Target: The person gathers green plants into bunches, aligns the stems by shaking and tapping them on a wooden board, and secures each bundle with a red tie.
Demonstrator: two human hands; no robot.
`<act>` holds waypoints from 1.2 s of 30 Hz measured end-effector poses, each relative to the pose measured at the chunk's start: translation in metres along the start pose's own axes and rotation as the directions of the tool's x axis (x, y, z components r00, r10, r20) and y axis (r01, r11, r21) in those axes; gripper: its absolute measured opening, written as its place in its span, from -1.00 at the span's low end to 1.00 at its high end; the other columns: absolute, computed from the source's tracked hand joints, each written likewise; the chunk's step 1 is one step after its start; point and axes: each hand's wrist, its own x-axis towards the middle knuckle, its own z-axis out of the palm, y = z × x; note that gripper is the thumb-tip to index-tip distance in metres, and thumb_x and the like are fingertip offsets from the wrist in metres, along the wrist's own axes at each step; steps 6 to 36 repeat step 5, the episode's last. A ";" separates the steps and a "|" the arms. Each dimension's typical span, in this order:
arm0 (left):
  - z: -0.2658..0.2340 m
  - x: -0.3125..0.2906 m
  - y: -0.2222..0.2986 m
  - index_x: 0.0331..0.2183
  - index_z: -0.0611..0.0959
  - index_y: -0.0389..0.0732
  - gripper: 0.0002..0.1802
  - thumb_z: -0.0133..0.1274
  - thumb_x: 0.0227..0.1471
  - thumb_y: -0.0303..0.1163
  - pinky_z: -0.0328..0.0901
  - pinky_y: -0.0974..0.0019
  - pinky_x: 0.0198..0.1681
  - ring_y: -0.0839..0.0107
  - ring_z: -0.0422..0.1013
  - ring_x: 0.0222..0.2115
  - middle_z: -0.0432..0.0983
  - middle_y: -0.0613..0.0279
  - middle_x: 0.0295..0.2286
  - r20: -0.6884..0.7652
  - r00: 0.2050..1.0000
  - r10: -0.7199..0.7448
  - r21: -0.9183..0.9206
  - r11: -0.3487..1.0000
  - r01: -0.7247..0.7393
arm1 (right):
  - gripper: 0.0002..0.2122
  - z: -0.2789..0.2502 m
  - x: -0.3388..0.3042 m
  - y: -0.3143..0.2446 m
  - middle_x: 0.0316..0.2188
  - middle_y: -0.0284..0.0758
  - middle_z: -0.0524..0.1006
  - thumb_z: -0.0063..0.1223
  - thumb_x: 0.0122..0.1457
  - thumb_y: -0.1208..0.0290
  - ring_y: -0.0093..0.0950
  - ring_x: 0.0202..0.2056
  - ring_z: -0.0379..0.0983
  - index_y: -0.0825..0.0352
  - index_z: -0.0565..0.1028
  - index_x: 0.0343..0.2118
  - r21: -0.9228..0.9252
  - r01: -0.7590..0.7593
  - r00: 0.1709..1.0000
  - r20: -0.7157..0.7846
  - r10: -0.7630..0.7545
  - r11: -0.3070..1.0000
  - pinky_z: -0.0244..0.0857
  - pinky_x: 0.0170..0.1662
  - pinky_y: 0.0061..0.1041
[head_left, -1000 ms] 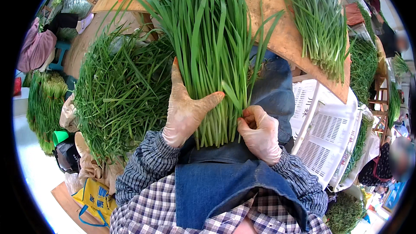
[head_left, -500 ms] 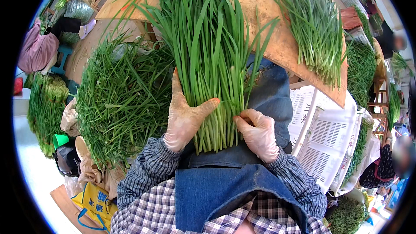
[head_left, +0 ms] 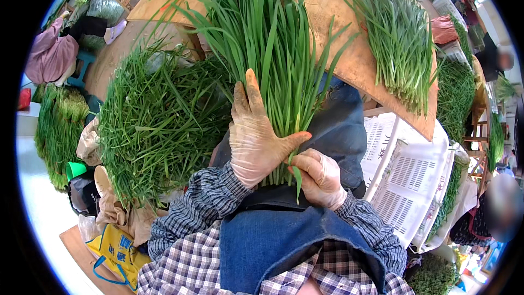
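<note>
A large bunch of green garlic chives (head_left: 267,49) lies across my lap, leaf tips pointing away and pale stem ends toward me. My left hand (head_left: 254,142), in a thin, stained whitish glove, rests flat on the bunch's left side. Its fingers are stretched out and its thumb reaches across the stems. Beside the stem ends, my right hand (head_left: 319,177), gloved too, is closed in a pinch on a single chive leaf (head_left: 297,183), whose end hangs below the fingers. The lowest stems are partly hidden behind both hands.
On my left sits a big loose heap of chives (head_left: 158,125). A neat bunch (head_left: 398,49) lies on the wooden board (head_left: 349,65) ahead. White plastic crates (head_left: 404,186) stand at my right, a yellow bag (head_left: 117,254) at lower left. A person in pink (head_left: 52,57) sits far left.
My left hand has shifted right and turned, its fingers now lying along the top of the bunch. My right hand has moved slightly down, and a leaf now shows in its pinch.
</note>
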 end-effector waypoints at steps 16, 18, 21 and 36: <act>0.006 0.006 0.005 0.14 -0.26 -0.38 0.39 0.33 -0.46 -0.03 -0.12 0.07 0.18 -0.15 -0.16 0.14 -0.30 -0.12 0.17 0.174 0.969 -0.175 -0.014 0.984 0.180 | -0.79 -0.022 0.005 -0.010 -0.47 -0.33 0.46 0.08 -0.10 0.53 -0.31 -0.45 0.43 0.25 0.47 -0.32 0.249 -0.018 0.973 0.228 -0.040 0.968 0.33 -0.42 -0.42; 0.006 0.006 0.005 0.14 -0.26 -0.38 0.39 0.33 -0.46 -0.03 -0.12 0.07 0.18 -0.15 -0.16 0.14 -0.30 -0.12 0.17 0.174 0.969 -0.175 -0.014 0.984 0.180 | -0.79 -0.022 0.005 -0.010 -0.47 -0.33 0.46 0.08 -0.10 0.53 -0.31 -0.45 0.43 0.25 0.47 -0.32 0.249 -0.018 0.973 0.228 -0.040 0.968 0.33 -0.42 -0.42; 0.006 0.006 0.005 0.14 -0.26 -0.38 0.39 0.33 -0.46 -0.03 -0.12 0.07 0.18 -0.15 -0.16 0.14 -0.30 -0.12 0.17 0.174 0.969 -0.175 -0.014 0.984 0.180 | -0.79 -0.022 0.005 -0.010 -0.47 -0.33 0.46 0.08 -0.10 0.53 -0.31 -0.45 0.43 0.25 0.47 -0.32 0.249 -0.018 0.973 0.228 -0.040 0.968 0.33 -0.42 -0.42; 0.006 0.006 0.005 0.14 -0.26 -0.38 0.39 0.33 -0.46 -0.03 -0.12 0.07 0.18 -0.15 -0.16 0.14 -0.30 -0.12 0.17 0.174 0.969 -0.175 -0.014 0.984 0.180 | -0.79 -0.022 0.005 -0.010 -0.47 -0.33 0.46 0.08 -0.10 0.53 -0.31 -0.45 0.43 0.25 0.47 -0.32 0.249 -0.018 0.973 0.228 -0.040 0.968 0.33 -0.42 -0.42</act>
